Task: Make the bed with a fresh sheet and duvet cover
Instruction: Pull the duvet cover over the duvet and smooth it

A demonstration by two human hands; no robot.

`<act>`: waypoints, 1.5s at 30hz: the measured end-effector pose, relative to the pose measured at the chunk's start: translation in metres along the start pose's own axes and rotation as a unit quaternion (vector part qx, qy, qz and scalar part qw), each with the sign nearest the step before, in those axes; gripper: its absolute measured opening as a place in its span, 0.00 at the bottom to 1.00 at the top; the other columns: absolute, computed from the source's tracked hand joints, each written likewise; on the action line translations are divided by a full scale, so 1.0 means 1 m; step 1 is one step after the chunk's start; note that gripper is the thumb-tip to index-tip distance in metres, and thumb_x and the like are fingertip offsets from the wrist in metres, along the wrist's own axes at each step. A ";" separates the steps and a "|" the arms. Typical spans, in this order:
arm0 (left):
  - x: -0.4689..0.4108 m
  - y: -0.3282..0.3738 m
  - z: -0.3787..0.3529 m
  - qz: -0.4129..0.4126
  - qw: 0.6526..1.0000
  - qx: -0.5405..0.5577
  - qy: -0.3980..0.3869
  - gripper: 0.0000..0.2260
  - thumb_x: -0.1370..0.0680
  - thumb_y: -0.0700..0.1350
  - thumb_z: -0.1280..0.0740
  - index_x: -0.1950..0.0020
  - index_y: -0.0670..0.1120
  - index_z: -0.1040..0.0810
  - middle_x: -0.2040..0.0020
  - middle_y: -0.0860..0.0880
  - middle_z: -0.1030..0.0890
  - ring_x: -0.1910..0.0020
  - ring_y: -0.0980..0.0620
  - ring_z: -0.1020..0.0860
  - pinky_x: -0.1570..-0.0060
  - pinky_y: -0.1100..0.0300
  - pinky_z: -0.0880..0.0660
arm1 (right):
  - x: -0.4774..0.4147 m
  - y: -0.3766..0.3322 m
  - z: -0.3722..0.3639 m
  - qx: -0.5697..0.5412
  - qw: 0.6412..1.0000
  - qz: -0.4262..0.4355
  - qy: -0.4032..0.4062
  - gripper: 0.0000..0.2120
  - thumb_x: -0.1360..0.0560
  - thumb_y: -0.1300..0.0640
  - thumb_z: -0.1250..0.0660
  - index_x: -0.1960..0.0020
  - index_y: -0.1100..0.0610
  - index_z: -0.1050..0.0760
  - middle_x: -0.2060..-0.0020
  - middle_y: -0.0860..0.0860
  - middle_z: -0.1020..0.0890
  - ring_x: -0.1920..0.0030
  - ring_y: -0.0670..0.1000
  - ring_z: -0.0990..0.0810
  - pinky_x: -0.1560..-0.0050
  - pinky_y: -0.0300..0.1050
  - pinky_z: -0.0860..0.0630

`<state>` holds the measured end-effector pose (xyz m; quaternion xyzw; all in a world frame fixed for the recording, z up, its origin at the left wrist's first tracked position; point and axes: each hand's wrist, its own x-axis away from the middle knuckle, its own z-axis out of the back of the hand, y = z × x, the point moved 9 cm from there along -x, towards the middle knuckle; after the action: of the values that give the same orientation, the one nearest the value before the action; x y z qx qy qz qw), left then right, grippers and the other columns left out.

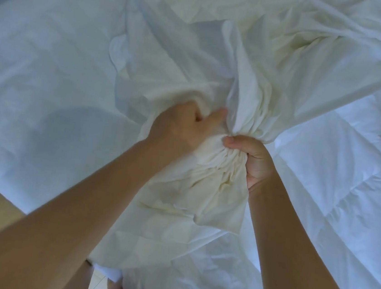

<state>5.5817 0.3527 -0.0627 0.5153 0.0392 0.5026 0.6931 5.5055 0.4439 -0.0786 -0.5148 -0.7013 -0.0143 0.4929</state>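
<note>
White sheet (52,57) spread across the left of the bed, rumpled but lying flat. On the right, the quilted duvet (346,186) is bare, its near end spilling towards the person. Across the middle runs the cream duvet cover (289,60), trailing from the far side of the bed into both hands and lying over sheet and duvet alike. The right hand (254,161) is clamped tight round a gathered neck of that cover, with a loose tail hanging below the fist. The left hand (182,126) is pushed into the folds just beside it, thumb out and fingers buried, so I cannot tell whether it grips.

The danger is a twist. With this much cloth bunched in one fist, the left hand may catch the wrong layer and miss the opening. A hard tug could also drag the sheet out of place.
</note>
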 end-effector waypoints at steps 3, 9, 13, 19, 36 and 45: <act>0.006 -0.016 -0.014 0.026 0.998 -0.015 -0.048 0.19 0.22 0.55 0.38 0.69 0.47 0.32 0.70 0.51 0.28 0.66 0.49 0.28 0.60 0.56 0.33 | -0.001 0.004 0.005 0.018 1.000 -0.017 0.019 0.22 0.49 0.65 0.21 0.55 0.63 0.18 0.57 0.59 0.16 0.54 0.58 0.17 0.52 0.51 0.20; -0.018 0.054 0.014 -0.130 0.987 0.089 0.032 0.11 0.19 0.42 0.42 0.61 0.43 0.29 0.59 0.48 0.22 0.57 0.49 0.25 0.57 0.59 0.32 | 0.007 -0.006 -0.006 0.039 0.999 -0.014 0.004 0.27 0.56 0.59 0.17 0.57 0.60 0.15 0.57 0.57 0.15 0.54 0.56 0.16 0.55 0.50 0.19; -0.023 0.085 0.011 -0.219 0.971 0.071 0.059 0.11 0.18 0.42 0.44 0.49 0.37 0.24 0.56 0.45 0.19 0.56 0.47 0.22 0.56 0.55 0.29 | 0.003 -0.020 -0.018 0.020 1.000 0.008 -0.009 0.27 0.53 0.61 0.16 0.55 0.60 0.16 0.55 0.58 0.15 0.53 0.57 0.16 0.55 0.52 0.20; -0.031 0.059 0.018 -0.206 0.961 -0.126 0.136 0.10 0.18 0.47 0.47 0.55 0.45 0.32 0.66 0.54 0.32 0.65 0.51 0.31 0.64 0.59 0.40 | -0.008 -0.004 -0.009 -0.007 0.998 0.023 0.054 0.14 0.37 0.67 0.33 0.52 0.63 0.21 0.58 0.59 0.17 0.56 0.59 0.16 0.57 0.53 0.19; -0.047 0.070 -0.008 -0.130 0.990 -0.047 0.012 0.10 0.18 0.44 0.46 0.55 0.44 0.29 0.64 0.54 0.30 0.60 0.52 0.30 0.59 0.60 0.36 | -0.009 -0.009 -0.014 -0.036 0.999 0.037 -0.003 0.28 0.51 0.57 0.16 0.52 0.60 0.16 0.52 0.58 0.16 0.49 0.58 0.17 0.52 0.54 0.20; -0.043 0.052 -0.011 0.039 0.977 0.209 0.026 0.15 0.19 0.41 0.45 0.63 0.41 0.28 0.49 0.36 0.21 0.54 0.42 0.24 0.56 0.57 0.31 | -0.012 -0.005 -0.008 -0.017 1.000 0.008 -0.009 0.23 0.53 0.65 0.21 0.58 0.61 0.17 0.61 0.57 0.16 0.59 0.57 0.16 0.56 0.50 0.19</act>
<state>5.5195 0.3263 -0.0485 0.6367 0.1412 0.5234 0.5483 5.5070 0.4288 -0.0801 -0.5289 -0.7014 -0.0176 0.4774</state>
